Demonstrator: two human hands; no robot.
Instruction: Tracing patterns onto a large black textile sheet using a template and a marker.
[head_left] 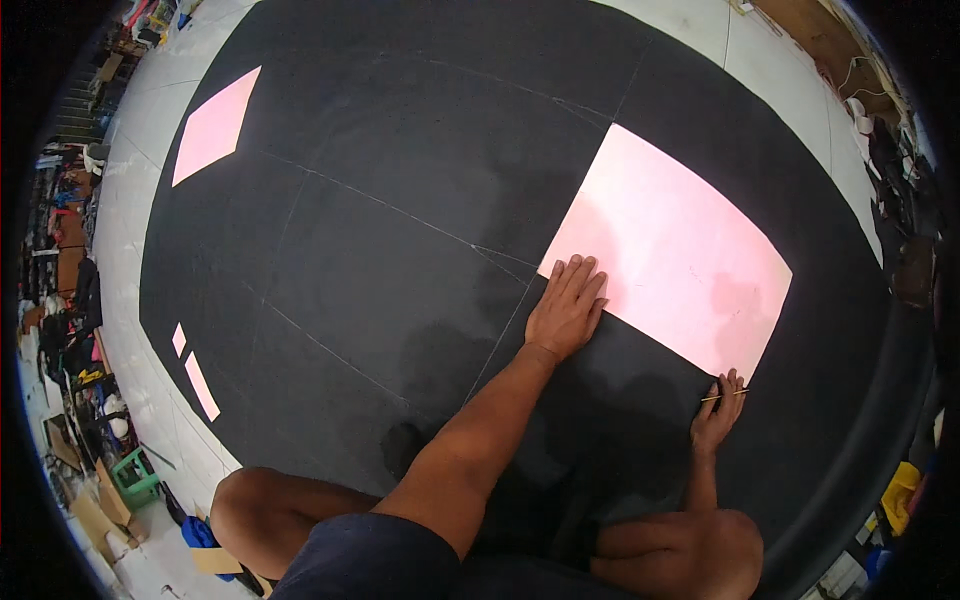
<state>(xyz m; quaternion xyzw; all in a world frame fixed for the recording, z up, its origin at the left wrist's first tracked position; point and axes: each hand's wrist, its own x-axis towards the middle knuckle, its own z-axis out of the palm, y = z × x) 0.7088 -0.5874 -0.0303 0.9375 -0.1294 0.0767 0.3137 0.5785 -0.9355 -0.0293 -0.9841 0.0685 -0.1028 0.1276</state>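
Left hand (566, 305) spread flat, pinning large pink rectangular paper template (672, 250) on black fabric sheet (400, 250); right hand (717, 412) pinches thin yellowish marking stick (726, 396) at template corner. Keep pressure firm, trace tight to edge.

Bright overhead light, body shadow on dark cloth (400, 220); fisheye bending, dark rim.

Place: a workshop, seemingly for cutting fabric or sheet material, with the work done on the floor.
Floor: pale tiles (130, 200), covered over most of their area by a large black sheet (400, 200) marked with thin chalk lines.
Patterns: pink card templates (670, 250) lie on the black sheet, one large, smaller ones (213, 127) farther off.
Edges: clutter along the left wall, cardboard pieces (95, 515), a green stool (135, 475), heaps of goods.
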